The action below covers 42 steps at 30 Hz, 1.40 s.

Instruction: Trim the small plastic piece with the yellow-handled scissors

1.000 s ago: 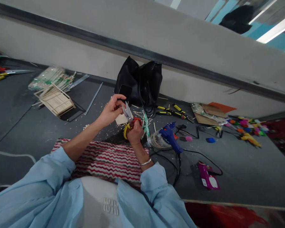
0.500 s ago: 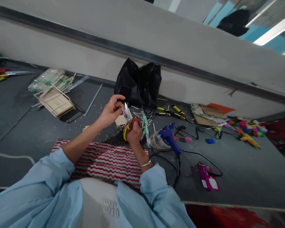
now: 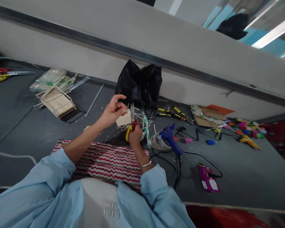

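Note:
My right hand (image 3: 135, 135) is wrapped round the red and yellow handles of a pair of scissors (image 3: 132, 112), whose blades point away from me. Just left of the blades, my left hand (image 3: 114, 110) has its thumb and fingers pinched together. Whatever sits at those fingertips is too small to name. Beneath and beside the fingertips lies a pale, flat card-like piece (image 3: 123, 119). Thin wooden sticks and tiny offcuts are scattered around it. A dark phone (image 3: 126, 93) rests behind my left hand, against a black bag (image 3: 129, 76).
A small stick-built frame (image 3: 58, 103) stands left, by a bag of sticks (image 3: 47, 80) and a metal ruler (image 3: 94, 99). To the right are a blue glue gun (image 3: 169, 137), pliers (image 3: 172, 114), cables and a purple device (image 3: 208, 179). A striped cloth (image 3: 104, 161) lies in front.
My right hand has turned the scissors from leaning left, close to my left fingertips, to pointing nearly straight away. The blades are now slightly right of my left hand, which has barely moved.

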### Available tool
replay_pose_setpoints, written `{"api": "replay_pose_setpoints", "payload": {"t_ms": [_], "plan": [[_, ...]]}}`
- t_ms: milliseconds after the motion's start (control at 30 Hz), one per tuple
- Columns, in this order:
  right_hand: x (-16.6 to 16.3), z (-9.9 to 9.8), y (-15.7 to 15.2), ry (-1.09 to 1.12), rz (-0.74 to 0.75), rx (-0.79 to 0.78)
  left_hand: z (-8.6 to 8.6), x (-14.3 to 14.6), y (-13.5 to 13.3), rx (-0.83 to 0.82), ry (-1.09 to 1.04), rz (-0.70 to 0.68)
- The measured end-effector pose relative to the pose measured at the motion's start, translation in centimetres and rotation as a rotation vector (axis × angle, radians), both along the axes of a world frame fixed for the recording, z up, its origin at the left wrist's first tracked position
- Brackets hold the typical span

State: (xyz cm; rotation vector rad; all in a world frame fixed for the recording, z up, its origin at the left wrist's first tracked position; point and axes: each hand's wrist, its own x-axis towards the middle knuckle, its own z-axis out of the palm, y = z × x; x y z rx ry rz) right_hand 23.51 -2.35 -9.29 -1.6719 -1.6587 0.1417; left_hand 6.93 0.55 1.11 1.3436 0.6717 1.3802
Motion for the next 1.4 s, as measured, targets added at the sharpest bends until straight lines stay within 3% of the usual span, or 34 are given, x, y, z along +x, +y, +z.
{"api": "replay_pose_setpoints", "payload": {"t_ms": [233,333,433,633,833,1100,1267,1400], "plan": [[0.2,-0.3,0.2,0.130,0.039,0.000,0.5,-0.7,0.1,0.000,0.109,0.019],[0.1,-0.3,0.4,0.165,0.018,0.033,0.6,-2.2,0.4,0.032,0.345,0.104],[0.2,-0.4,0.6,0.225,-0.009,0.054,0.6,-4.6,0.6,0.075,0.731,0.220],[0.2,-0.7,0.9,0.299,0.011,0.046,-0.4,-9.6,-0.3,0.000,1.420,0.122],[0.0,-0.5,0.9,0.360,0.017,0.032,-2.0,-11.3,-1.7,-0.140,1.703,-0.060],[-0.2,0.4,0.8,0.423,-0.010,0.009,-1.2,-9.2,-2.1,-0.125,1.675,-0.077],[-0.2,0.7,0.7,0.402,-0.022,0.027,-0.7,-3.1,-2.0,0.041,1.639,-0.050],[-0.3,0.9,0.6,0.417,-0.010,0.043,-1.5,2.4,-1.5,0.083,1.573,-0.033]]}}
